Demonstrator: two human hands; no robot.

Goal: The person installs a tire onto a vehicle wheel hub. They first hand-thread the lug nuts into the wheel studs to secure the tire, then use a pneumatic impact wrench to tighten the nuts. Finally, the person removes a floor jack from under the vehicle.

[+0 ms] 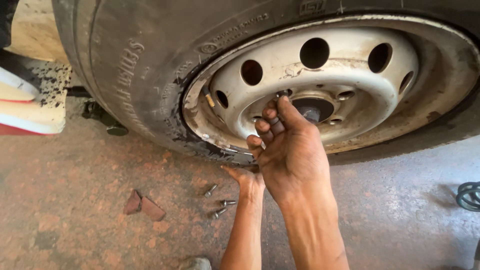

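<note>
Grimy right hand (290,150) pinches a small metal bolt (283,93) at the dusty steel rim (350,65); left hand (248,179), open, props the rubber tyre (135,75).

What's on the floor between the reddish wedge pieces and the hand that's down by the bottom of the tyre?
In the head view, three loose wheel bolts lie on the floor between the reddish wedge pieces and the left hand by the tyre.

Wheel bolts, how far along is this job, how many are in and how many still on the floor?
Done: none can be counted as fitted; several bolt holes around the hub look open. In hand: the right hand has its fingers at an upper hub hole on something small and dark, likely a bolt. The left hand rests at the tyre's lower edge. Left: three bolts lie on the floor.
</note>
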